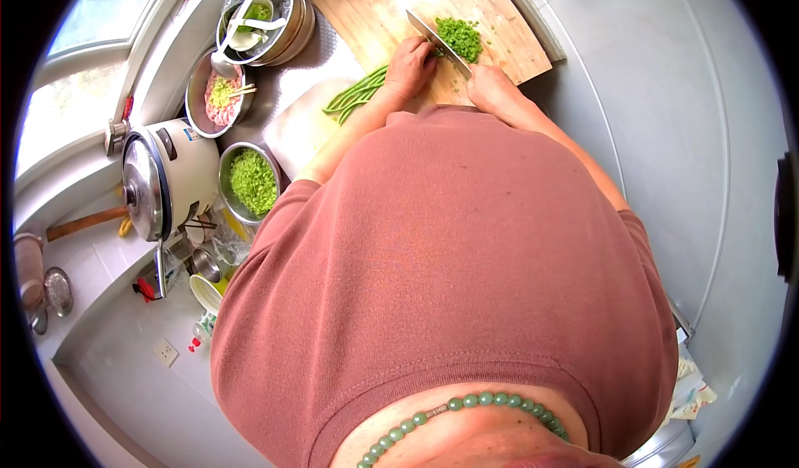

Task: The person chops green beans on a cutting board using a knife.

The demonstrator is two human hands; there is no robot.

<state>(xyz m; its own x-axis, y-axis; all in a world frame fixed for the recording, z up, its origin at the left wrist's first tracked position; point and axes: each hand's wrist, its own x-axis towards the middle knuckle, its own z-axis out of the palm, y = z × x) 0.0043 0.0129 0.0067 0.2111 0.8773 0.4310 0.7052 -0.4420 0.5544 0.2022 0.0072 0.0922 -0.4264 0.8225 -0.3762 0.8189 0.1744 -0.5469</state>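
On the wooden cutting board point(366, 2), my right hand point(491, 88) is closed round the handle of a knife point(439, 42). The blade points up and to the left, between my left hand and a pile of chopped green beans point(459, 39). My left hand point(410, 65) has its fingers curled beside the blade, pressing on the end of the long green beans point(358, 95). Those beans trail down and left, under my left wrist and past the board's edge.
Left of the board are a bowl of minced meat point(220, 112) with chopped greens, a metal bowl of chopped greens point(253, 181) and a steamer pot point(298, 27) holding bowls and a ladle. A white cooker point(190, 164) stands by the window.
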